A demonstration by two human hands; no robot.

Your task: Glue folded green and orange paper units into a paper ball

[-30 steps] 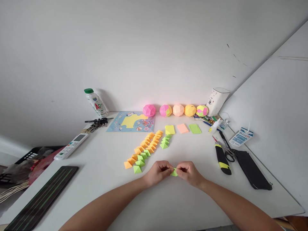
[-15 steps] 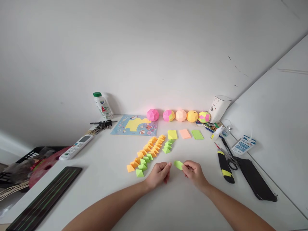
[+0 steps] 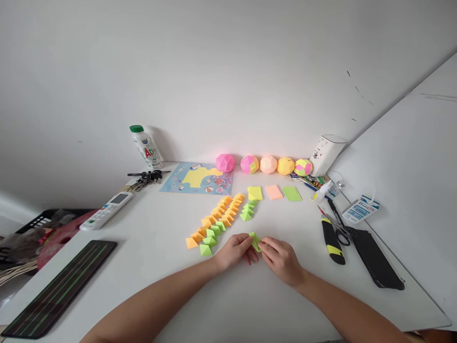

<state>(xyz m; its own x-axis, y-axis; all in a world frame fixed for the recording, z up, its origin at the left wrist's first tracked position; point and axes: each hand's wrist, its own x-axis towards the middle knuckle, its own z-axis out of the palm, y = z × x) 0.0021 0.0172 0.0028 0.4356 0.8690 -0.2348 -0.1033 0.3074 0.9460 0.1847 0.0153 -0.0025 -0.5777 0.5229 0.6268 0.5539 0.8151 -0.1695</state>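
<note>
Between my two hands is a small folded piece of green paper (image 3: 254,241). My left hand (image 3: 233,251) pinches its left side with the thumb on top. My right hand (image 3: 281,259) grips its right edge between thumb and fingers. Beyond my left hand, several folded orange paper units (image 3: 216,215) lie in slanting rows, with folded green paper units (image 3: 210,237) beside them. Another short row of green units (image 3: 247,211) lies farther back. Behind it are a yellow paper stack (image 3: 254,193), a peach paper stack (image 3: 274,192) and a green paper stack (image 3: 293,193).
Several faceted paper balls, one pink (image 3: 224,163), line the wall. At right lie a box cutter (image 3: 332,241), scissors (image 3: 342,236), a glue bottle (image 3: 322,191) and a black pouch (image 3: 374,258). At left are a remote (image 3: 106,210), keys (image 3: 148,178) and a bottle (image 3: 146,147).
The green paper was in my right hand only, and my left hand was apart from it. Now it has moved left and both hands hold it. The view has shifted slightly.
</note>
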